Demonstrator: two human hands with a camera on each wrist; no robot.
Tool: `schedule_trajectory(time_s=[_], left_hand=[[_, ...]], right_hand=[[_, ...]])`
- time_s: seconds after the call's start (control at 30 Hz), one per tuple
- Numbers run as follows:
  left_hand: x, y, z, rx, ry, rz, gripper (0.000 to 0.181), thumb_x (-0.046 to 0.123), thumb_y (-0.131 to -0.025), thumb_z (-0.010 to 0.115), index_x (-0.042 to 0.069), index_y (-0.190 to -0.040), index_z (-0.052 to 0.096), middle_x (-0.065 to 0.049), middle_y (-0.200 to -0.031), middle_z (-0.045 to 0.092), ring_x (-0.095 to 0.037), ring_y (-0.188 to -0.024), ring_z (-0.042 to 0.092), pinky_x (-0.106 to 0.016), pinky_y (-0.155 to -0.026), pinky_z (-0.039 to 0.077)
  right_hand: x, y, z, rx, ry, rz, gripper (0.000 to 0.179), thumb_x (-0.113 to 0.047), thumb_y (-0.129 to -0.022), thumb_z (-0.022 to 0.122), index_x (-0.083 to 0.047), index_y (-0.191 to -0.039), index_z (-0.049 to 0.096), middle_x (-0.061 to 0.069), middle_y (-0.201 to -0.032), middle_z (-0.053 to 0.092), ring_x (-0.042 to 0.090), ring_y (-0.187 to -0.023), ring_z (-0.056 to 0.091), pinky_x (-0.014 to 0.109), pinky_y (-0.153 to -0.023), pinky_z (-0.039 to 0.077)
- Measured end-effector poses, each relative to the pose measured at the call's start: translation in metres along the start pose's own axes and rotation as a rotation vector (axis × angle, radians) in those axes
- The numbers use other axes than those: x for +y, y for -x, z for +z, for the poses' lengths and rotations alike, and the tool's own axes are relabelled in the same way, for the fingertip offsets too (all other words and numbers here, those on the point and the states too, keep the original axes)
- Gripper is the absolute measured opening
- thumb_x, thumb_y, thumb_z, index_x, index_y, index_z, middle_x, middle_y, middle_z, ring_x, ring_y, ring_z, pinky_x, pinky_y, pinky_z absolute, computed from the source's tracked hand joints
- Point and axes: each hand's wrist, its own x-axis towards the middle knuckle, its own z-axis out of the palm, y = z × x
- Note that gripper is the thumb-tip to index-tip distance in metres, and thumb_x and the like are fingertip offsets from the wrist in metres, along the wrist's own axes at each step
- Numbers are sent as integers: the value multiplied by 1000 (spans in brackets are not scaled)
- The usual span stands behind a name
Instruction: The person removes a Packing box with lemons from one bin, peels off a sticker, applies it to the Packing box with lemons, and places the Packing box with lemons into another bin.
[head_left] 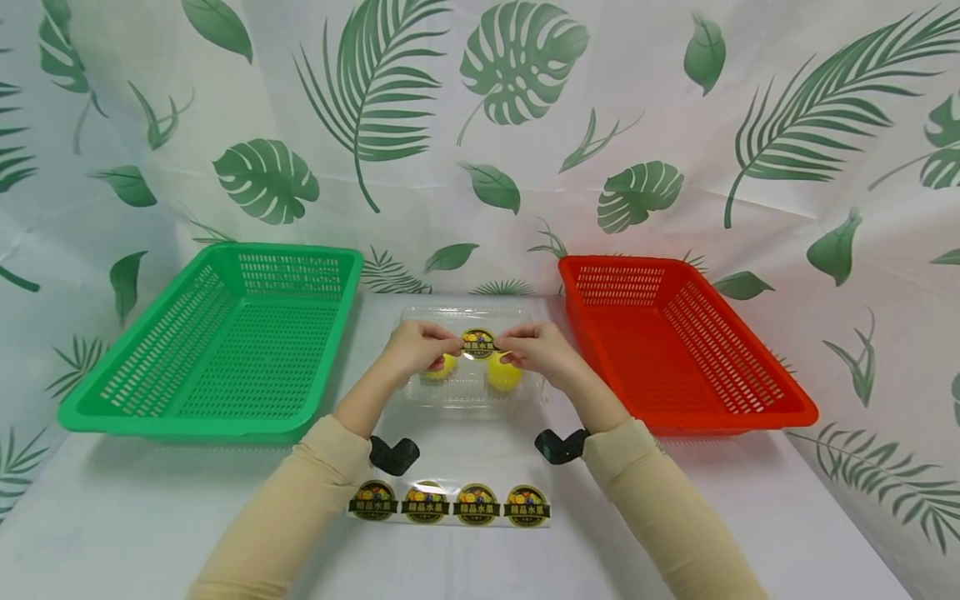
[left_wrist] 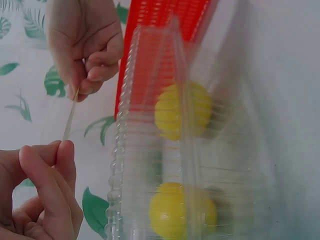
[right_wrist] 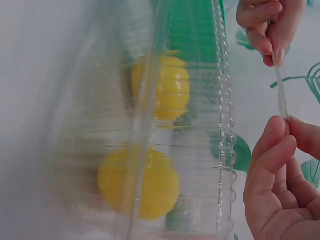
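Observation:
A round black-and-gold fruit sticker [head_left: 478, 343] is stretched between both hands above a clear plastic clamshell box [head_left: 468, 398]. My left hand [head_left: 420, 346] pinches the sticker's left edge between thumb and fingers. At its right edge, my right hand [head_left: 542, 354] pinches it the same way. Seen edge-on in the left wrist view, the sticker [left_wrist: 70, 119] is a thin strip between the fingertips. Two yellow fruits, one at the right [head_left: 504, 372] and one at the left [head_left: 439, 367], lie inside the box, whose lid is down over them.
A green basket [head_left: 318, 367] stands to the left and a red basket [head_left: 611, 354] to the right. Nearer the front lies a sheet with several more round stickers [head_left: 476, 505]. Behind everything hangs a leaf-patterned cloth [head_left: 420, 225].

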Motion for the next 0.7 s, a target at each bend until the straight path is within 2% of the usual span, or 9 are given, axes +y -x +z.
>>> schedule_trajectory(time_s=[0.17,0.27,0.47,0.7], left_hand=[[3,-11,-6,-7,0,-29,21,14,-85,65,-2,-97,67,-13,-89,68,-5,-51,45,-13,-51,42],[3,-15,-9,2,6,-37,22,14,-85,65,-3,-98,67,-10,-86,68,-5,-52,46,-13,-51,43],[2,-19,-11,38,-1,-52,20,12,-83,66,-4,-95,67,-8,-80,67,-5,-50,47,-13,-52,45],[0,-26,-11,66,-17,-74,17,11,-82,68,-4,-91,67,-7,-75,67,-4,-48,47,-13,-50,45]], right_hand=[[-5,-13,2,-4,-3,27,29,-19,-88,62,3,-107,61,22,-110,60,24,-84,61,21,-71,50],[-7,-18,2,-6,1,22,28,-19,-88,62,3,-106,61,19,-103,62,22,-82,62,18,-66,48],[-8,-30,6,6,64,35,27,-20,-87,63,1,-103,64,12,-95,66,27,-90,62,26,-76,49],[-6,-37,11,35,119,10,26,-18,-87,63,3,-103,66,15,-97,67,19,-78,64,24,-71,50]])
